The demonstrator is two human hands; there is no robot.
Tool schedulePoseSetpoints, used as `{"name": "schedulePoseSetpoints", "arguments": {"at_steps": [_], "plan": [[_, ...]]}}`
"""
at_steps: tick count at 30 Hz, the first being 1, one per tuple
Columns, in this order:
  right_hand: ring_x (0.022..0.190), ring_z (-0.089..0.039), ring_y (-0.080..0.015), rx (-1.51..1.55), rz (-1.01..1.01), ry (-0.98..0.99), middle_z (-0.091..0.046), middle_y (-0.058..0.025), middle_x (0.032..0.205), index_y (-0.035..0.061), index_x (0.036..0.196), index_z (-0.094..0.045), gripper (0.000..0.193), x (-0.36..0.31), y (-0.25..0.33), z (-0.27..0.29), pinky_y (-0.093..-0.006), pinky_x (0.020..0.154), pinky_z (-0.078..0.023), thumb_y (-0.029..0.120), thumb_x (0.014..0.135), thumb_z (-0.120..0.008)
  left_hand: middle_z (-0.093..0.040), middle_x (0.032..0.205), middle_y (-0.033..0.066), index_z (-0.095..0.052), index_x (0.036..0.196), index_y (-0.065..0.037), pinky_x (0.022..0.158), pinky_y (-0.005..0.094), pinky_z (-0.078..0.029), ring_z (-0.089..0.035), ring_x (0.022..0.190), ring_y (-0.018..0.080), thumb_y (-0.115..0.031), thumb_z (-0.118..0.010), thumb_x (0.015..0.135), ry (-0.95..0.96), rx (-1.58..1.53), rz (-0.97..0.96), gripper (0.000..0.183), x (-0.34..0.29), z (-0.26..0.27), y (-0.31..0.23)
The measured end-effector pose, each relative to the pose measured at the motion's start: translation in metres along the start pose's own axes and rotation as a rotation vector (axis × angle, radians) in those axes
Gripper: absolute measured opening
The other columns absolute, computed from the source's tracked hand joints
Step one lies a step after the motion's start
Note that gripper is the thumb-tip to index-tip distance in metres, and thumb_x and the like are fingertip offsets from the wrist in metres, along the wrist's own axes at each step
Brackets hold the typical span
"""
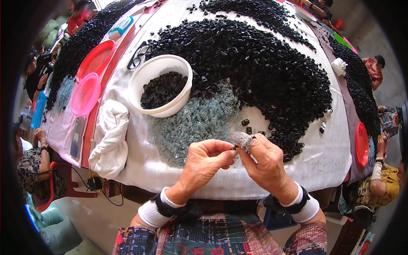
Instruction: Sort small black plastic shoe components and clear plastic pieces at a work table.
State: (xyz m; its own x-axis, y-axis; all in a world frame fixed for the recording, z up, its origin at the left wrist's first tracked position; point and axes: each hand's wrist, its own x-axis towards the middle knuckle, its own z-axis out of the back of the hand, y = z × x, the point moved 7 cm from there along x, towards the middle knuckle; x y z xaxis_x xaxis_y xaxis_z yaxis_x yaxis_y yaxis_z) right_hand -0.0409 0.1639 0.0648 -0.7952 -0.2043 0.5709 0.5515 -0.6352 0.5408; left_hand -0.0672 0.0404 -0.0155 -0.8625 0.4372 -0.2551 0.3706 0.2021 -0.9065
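My two hands meet above the near middle of the white-covered table. My left hand [206,161] pinches a small black piece [235,147] between thumb and forefinger. Closed against the same piece is my right hand [267,161], partly hiding it. A grey, speckled clump or cover [241,139] sits at its forefinger; I cannot tell which. Just beyond my hands spreads a heap of small clear rings [195,123]. A large heap of small black tube-like pieces [255,68] lies behind and to the right.
A white tub [185,97] holds more black pieces. Left of it lie a crumpled white cloth [111,136], glasses [137,56], a phone [77,138], a pink basket [86,94] and a red basket [95,59]. Other people sit at tables on both sides.
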Motion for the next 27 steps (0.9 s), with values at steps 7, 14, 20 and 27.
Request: {"name": "schedulePoseSetpoints", "arguments": {"at_steps": [7, 14, 20, 27], "plan": [[0.085, -0.057, -0.0309, 0.153, -0.144, 0.058, -0.057, -0.0153, 0.093, -0.0015, 0.1, -0.06, 0.036, 0.001, -0.005, -0.001, -0.0359, 0.071, -0.049, 0.0, 0.066, -0.072, -0.068, 0.083, 0.0067, -0.066, 0.094, 0.001, 0.064, 0.0219, -0.052, -0.064, 0.071, 0.0098, -0.01, -0.067, 0.084, 0.027, -0.136, 0.057, 0.016, 0.005, 0.005, 0.002], [0.083, -0.056, -0.0272, 0.115, -0.132, 0.035, -0.054, -0.0141, 0.096, -0.0028, 0.107, -0.06, 0.045, -0.011, -0.006, -0.01, -0.0325, 0.066, -0.049, 0.001, 0.065, -0.076, -0.068, 0.088, 0.0088, -0.066, 0.095, 0.002, 0.073, 0.0247, -0.053, -0.065, 0.079, 0.013, -0.011, -0.066, 0.085, 0.166, -0.334, 0.108, 0.017, 0.009, -0.009, 0.006], [0.078, -0.054, -0.026, 0.086, -0.114, -0.043, -0.055, -0.012, 0.092, -0.0031, 0.099, -0.061, 0.04, -0.016, -0.001, -0.009, -0.0329, 0.063, -0.047, -0.002, 0.063, -0.076, -0.067, 0.087, 0.0092, -0.065, 0.093, 0.002, 0.076, 0.0266, -0.051, -0.064, 0.08, 0.0147, -0.008, -0.065, 0.084, 0.157, -0.286, 0.134, 0.014, 0.007, -0.01, 0.007], [0.075, -0.055, -0.0271, 0.0, 0.004, 0.017, -0.057, -0.0117, 0.088, -0.0023, 0.094, -0.063, 0.039, -0.01, -0.003, -0.004, -0.0346, 0.061, -0.047, 0.006, 0.06, -0.081, -0.067, 0.085, 0.0037, -0.068, 0.092, -0.001, 0.071, 0.0241, -0.051, -0.062, 0.075, 0.0095, -0.016, -0.066, 0.085, 0.147, -0.2, 0.178, 0.017, 0.006, -0.008, 0.007]]}}
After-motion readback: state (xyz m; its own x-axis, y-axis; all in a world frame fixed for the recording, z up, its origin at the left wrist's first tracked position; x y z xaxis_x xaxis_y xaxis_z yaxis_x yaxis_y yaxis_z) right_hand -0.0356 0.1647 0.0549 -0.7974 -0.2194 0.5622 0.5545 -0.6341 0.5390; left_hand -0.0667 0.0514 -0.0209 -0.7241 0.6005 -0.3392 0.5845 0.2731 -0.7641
